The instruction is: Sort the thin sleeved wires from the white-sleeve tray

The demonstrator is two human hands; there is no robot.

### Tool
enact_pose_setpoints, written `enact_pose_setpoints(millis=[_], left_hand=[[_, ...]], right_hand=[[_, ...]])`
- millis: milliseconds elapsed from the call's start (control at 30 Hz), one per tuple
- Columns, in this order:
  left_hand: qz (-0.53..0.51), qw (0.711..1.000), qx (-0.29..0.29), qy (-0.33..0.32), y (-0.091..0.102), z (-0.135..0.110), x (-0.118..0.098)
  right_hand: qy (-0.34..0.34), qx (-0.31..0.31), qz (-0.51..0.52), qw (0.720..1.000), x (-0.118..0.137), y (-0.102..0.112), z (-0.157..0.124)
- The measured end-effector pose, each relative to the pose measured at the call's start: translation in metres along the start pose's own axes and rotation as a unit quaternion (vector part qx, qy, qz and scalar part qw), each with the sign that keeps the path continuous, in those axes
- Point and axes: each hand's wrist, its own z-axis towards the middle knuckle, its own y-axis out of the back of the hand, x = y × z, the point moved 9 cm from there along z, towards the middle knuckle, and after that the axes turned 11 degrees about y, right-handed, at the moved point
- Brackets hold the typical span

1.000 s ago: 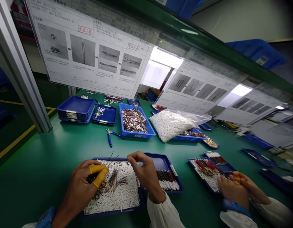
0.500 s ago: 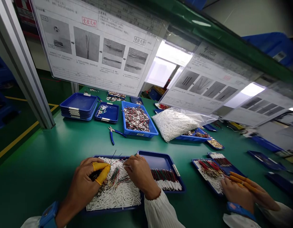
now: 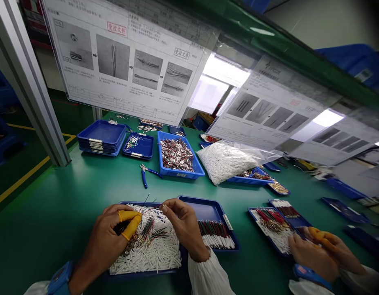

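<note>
My left hand [image 3: 111,235], with yellow finger cots on thumb and forefinger, pinches thin wires [image 3: 145,201] whose dark ends stick up past the fingertips. To its right, my right hand [image 3: 183,221] is closed in a pinch, its fingertips close to the wire ends. Whatever lies between those fingers is too small to make out. Both hands are over a blue tray filled with short white tubes [image 3: 152,258]. On these tubes lies a loose bunch of red, green and black wires [image 3: 151,231] with metal ends, partly hidden by my left hand.
Right of my hands, a blue tray [image 3: 201,205] holds a row of white-sleeved wires [image 3: 217,235]. Pliers [image 3: 144,176], a blue bin [image 3: 181,174], stacked trays [image 3: 100,137] and a bag of white tubes [image 3: 224,162] stand behind. A co-worker's hands [image 3: 318,250] work at the right.
My right hand has turned, its wrist rolling so the thumb side shows more, and stays near the wire ends. My left hand has barely moved. The co-worker's hands have shifted slightly.
</note>
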Motion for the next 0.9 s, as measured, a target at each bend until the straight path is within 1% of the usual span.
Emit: enact_pose_setpoints(millis=[67,133,267,367,567,833,900], left_hand=[[-0.001,1.0,-0.003,-0.005,0.0,0.0,0.0],[-0.001,1.0,-0.006,-0.009,0.0,0.0,0.0],[0.004,1.0,-0.001,-0.012,-0.001,0.0,-0.001],[0.006,1.0,-0.004,-0.012,-0.001,-0.001,-0.001],[0.001,1.0,0.008,-0.002,-0.002,-0.001,-0.001],[0.004,1.0,0.013,-0.006,-0.003,-0.002,0.0],[0.006,1.0,0.01,-0.009,-0.002,-0.001,-0.003]], right_hand=[[-0.023,-0.039,0.105,0.993,0.001,-0.002,-0.002],[-0.033,-0.079,0.171,0.982,0.003,-0.003,-0.003],[-0.023,-0.147,0.22,0.964,0.009,-0.002,-0.007],[-0.026,-0.171,0.227,0.958,0.01,-0.004,-0.01],[-0.026,-0.184,0.222,0.957,0.012,-0.004,-0.012],[-0.023,-0.152,0.221,0.963,0.014,-0.015,-0.011],[-0.029,-0.131,0.222,0.966,0.015,-0.02,-0.011]])
